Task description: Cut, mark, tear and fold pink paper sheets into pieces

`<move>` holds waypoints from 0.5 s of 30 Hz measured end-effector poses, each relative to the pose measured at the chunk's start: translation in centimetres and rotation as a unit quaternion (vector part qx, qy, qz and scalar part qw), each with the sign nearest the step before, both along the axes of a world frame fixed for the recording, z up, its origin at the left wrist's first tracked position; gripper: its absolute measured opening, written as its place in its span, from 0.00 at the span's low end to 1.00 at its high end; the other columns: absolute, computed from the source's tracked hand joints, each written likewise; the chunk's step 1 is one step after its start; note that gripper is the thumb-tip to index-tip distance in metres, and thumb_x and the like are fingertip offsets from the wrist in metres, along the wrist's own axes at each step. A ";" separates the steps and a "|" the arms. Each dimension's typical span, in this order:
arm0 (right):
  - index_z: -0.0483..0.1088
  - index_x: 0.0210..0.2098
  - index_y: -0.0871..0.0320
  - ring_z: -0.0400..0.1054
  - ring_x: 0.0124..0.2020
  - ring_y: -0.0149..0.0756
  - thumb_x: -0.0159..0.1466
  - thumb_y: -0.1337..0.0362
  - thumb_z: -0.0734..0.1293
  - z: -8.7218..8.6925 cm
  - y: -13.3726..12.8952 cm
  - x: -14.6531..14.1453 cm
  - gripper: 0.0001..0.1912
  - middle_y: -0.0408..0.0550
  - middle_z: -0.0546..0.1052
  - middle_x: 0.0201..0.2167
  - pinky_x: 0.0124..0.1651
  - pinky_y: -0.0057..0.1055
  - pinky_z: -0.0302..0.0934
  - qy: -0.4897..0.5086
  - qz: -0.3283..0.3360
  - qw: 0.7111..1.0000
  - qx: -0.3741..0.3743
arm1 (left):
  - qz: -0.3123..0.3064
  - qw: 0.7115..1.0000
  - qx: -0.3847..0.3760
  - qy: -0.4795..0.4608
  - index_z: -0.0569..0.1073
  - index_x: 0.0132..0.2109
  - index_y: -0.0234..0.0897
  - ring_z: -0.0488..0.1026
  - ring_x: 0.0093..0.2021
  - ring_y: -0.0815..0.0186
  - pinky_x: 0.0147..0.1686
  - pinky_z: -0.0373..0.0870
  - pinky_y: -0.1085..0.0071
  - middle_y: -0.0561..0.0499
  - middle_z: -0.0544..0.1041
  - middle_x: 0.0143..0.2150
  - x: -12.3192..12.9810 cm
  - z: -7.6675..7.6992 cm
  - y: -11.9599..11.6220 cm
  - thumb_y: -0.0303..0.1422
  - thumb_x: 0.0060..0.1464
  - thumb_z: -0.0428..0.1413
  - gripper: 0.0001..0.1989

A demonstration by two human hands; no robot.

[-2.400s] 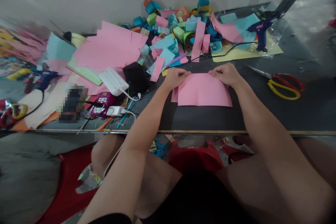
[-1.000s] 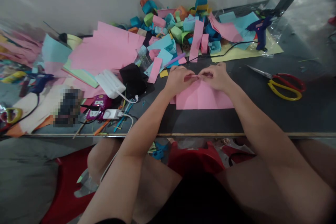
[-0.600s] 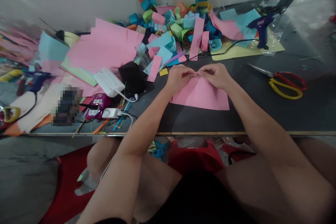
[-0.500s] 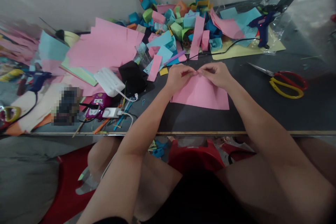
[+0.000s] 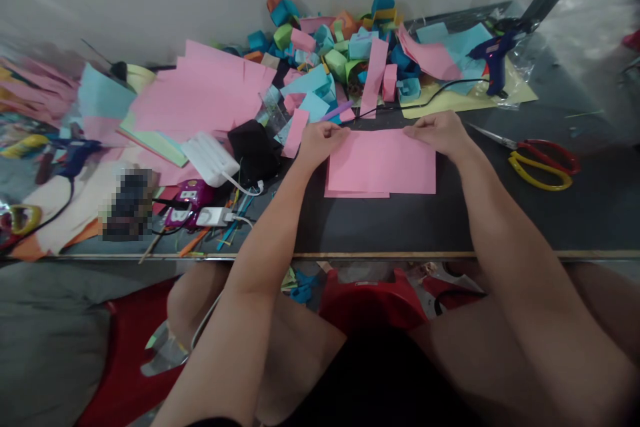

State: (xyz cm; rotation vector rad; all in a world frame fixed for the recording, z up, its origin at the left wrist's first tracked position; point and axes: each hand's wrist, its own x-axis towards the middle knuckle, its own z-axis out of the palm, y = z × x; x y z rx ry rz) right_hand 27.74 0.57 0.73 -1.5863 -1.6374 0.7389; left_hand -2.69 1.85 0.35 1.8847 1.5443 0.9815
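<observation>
pink paper (image 5: 383, 163) is pinched by well-separated hands (image 5: 319, 143).

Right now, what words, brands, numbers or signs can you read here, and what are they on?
No text is readable.
Pink sheets: no print visible.
Blue glue gun: any marking too small to read.
Red stool at bottom centre: pale mark, too small to read.

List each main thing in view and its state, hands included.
Held pink sheet: spread out
Left hand: pinching the sheet's far edge
Right hand: pinching that edge too
Right scissors: blades apparently shut
Right glue gun: lying down
White adapter: cable plugged in
Pixelated item: state unclear
Folded paper pieces: heaped
</observation>
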 end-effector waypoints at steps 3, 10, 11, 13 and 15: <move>0.80 0.26 0.57 0.67 0.28 0.36 0.55 0.52 0.80 -0.4 0.3 -0.1 0.15 0.44 0.74 0.22 0.36 0.40 0.64 0.014 -0.033 0.999 0.009 | 0.025 1.000 0.003 -0.016 0.78 0.29 0.37 0.68 0.27 0.69 0.30 0.61 0.70 0.56 0.73 0.23 -0.1 -0.1 0.2 0.36 0.59 0.64 0.12; 0.80 0.27 0.57 0.75 0.33 0.41 0.57 0.55 0.80 -0.8 0.5 0.0 0.13 0.48 0.79 0.25 0.41 0.41 0.69 0.007 -0.071 0.997 0.029 | 0.054 0.998 0.025 -0.010 0.77 0.29 0.38 0.69 0.28 0.67 0.33 0.61 0.69 0.56 0.72 0.22 0.1 -0.5 0.2 0.35 0.60 0.64 0.12; 0.81 0.27 0.57 0.75 0.33 0.42 0.57 0.55 0.80 -0.8 0.5 0.0 0.12 0.48 0.80 0.26 0.42 0.42 0.70 0.011 -0.076 0.997 0.032 | 0.056 0.998 0.024 -0.015 0.77 0.29 0.38 0.70 0.29 0.67 0.33 0.62 0.69 0.55 0.73 0.23 0.0 -0.5 0.3 0.36 0.60 0.64 0.12; 0.81 0.29 0.56 0.76 0.35 0.43 0.57 0.54 0.80 -0.9 0.4 0.0 0.13 0.48 0.81 0.27 0.44 0.43 0.71 0.012 -0.077 0.996 0.041 | 0.052 0.998 0.023 -0.029 0.76 0.30 0.38 0.71 0.30 0.66 0.33 0.62 0.69 0.55 0.73 0.24 -0.3 -0.6 0.4 0.39 0.61 0.63 0.14; 0.81 0.29 0.56 0.77 0.37 0.44 0.57 0.54 0.80 -1.0 0.4 0.1 0.13 0.49 0.82 0.28 0.46 0.43 0.71 0.002 -0.073 0.996 0.050 | 0.038 0.997 0.016 -0.060 0.76 0.32 0.38 0.72 0.30 0.66 0.32 0.64 0.70 0.55 0.71 0.24 -0.4 -0.7 0.5 0.43 0.62 0.63 0.15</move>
